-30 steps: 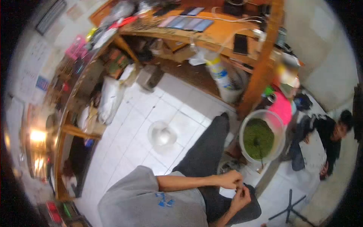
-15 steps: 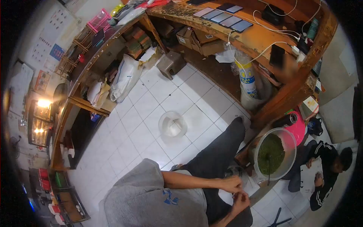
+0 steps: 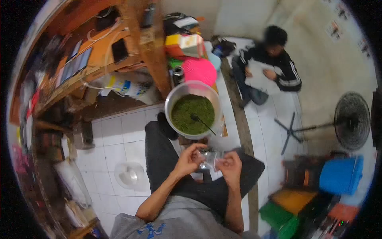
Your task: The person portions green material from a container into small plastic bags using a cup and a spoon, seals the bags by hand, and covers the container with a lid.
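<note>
A small clear plastic bag (image 3: 208,161) is stretched between my two hands above my lap. My left hand (image 3: 188,160) pinches one side of it, while my right hand (image 3: 230,166) grips the other side. Just beyond them stands a large translucent tub (image 3: 170,95) with a heap of finely cut green material (image 3: 187,109) inside. A dark spoon (image 3: 203,123) rests in the green material, its handle leaning over the rim towards me. Whether the bag has anything in it is too blurred to tell.
A pink basket (image 3: 200,72) and a dark can (image 3: 178,73) stand behind the tub. Another person (image 3: 274,59) sits on the floor holding a white sheet. A standing fan (image 3: 352,120) and blue bin (image 3: 341,174) are at the right; a clear container (image 3: 129,175) sits on the tiles.
My view has swung to the right, so the tub now lies straight ahead. My hands, close together before, have moved apart with the plastic bag spread between them.
</note>
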Tool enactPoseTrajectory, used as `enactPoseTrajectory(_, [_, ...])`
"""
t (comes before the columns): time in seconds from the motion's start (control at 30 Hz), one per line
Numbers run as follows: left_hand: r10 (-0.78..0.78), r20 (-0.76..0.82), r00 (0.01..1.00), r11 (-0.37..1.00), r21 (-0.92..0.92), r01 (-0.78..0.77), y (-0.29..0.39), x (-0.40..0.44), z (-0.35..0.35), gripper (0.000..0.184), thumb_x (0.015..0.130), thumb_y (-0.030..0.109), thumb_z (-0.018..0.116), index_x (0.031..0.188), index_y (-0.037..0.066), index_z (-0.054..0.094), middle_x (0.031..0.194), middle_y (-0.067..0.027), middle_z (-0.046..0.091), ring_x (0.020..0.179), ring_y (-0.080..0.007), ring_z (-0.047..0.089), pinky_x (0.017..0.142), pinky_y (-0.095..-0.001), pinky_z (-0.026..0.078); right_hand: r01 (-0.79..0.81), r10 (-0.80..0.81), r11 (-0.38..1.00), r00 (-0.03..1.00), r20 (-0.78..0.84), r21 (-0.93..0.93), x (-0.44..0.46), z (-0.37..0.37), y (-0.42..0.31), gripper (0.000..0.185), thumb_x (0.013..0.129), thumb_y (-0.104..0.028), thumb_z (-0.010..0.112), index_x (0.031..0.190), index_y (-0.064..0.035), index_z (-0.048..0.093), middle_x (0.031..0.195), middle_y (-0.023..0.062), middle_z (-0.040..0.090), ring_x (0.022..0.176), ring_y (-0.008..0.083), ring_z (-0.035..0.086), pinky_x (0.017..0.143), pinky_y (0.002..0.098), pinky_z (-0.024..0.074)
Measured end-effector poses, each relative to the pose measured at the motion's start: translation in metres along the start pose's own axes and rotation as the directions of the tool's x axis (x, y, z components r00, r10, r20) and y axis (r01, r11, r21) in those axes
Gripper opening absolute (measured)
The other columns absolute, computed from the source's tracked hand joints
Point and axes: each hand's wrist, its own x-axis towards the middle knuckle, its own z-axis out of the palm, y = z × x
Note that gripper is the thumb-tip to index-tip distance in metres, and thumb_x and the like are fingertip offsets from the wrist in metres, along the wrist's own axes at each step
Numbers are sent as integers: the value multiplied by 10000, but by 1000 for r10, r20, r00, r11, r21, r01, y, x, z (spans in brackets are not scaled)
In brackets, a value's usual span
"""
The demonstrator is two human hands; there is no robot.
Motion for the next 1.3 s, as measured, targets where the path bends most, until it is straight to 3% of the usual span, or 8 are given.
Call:
enactPoseTrajectory(0.1, [113,-53,992,966,239,-97,7,4,-1,423,883,21,745,1290,81,649,862,-59,646,740,-137,595,668,-318,483,8,-8,1000,999,-39,4,5,3,4,158,864,81,733,1011,52,682,963,160,733,775,179,716,640,282,603])
enactPoseTrajectory(0.2, [439,65,896,725,564,-396,21,5,-5,646,833,248,807,1406,66,569,1323,-204,615,1218,-383,571,1040,-477,453,-11,67,966,976,208,-258,6,-2,-21,241,864,3,747,1097,62,750,1080,142,742,856,176,721,696,279,601])
enactPoseTrajectory(0.3, [373,219,902,636,647,-420,45,0,-9,870,706,254,867,1472,69,497,1431,-138,558,1354,-368,480,1157,-480,344,106,29,881,960,277,-461,14,12,-34,265,845,-45,770,1092,49,746,1099,159,746,860,172,727,712,281,592])
enactPoseTrajectory(0.83, [582,-38,813,577,723,-379,18,-4,-64,631,662,288,897,1204,57,672,1151,-112,685,1121,-310,620,1019,-486,428,218,87,820,866,492,-530,79,87,-71,205,826,-46,743,1018,26,746,1048,188,735,817,285,750,689,372,601])
enactPoseTrajectory(0.97, [557,-101,824,647,675,-355,14,-7,-76,611,666,260,904,1195,50,681,1142,-121,694,1102,-323,635,1012,-474,446,632,-480,133,715,508,-763,147,96,-66,130,771,-42,756,890,11,755,894,233,739,772,384,739,715,452,610])
enactPoseTrajectory(1.0, [539,-149,829,689,644,-332,13,-7,-77,618,667,245,911,1205,46,681,1151,-125,696,1108,-322,641,1007,-457,466,627,-485,128,716,502,-769,165,94,-50,130,771,-42,756,890,11,755,894,233,739,772,384,739,715,452,610])
enactPoseTrajectory(1.07, [523,-194,830,729,607,-318,13,-10,-80,625,668,230,918,1215,42,682,1161,-130,698,1115,-322,647,1002,-440,486,549,90,-210,835,543,-809,197,86,-19,125,727,-22,753,849,1,759,797,244,722,773,416,730,711,493,589])
enactPoseTrajectory(1.3, [404,-363,840,851,486,-199,-1,-25,-97,639,693,222,929,1238,1,680,1147,-160,701,1030,-286,698,892,-379,571,514,-156,-12,846,509,-858,239,95,-35,146,770,-39,684,901,-18,746,830,276,696,808,441,707,753,523,568])
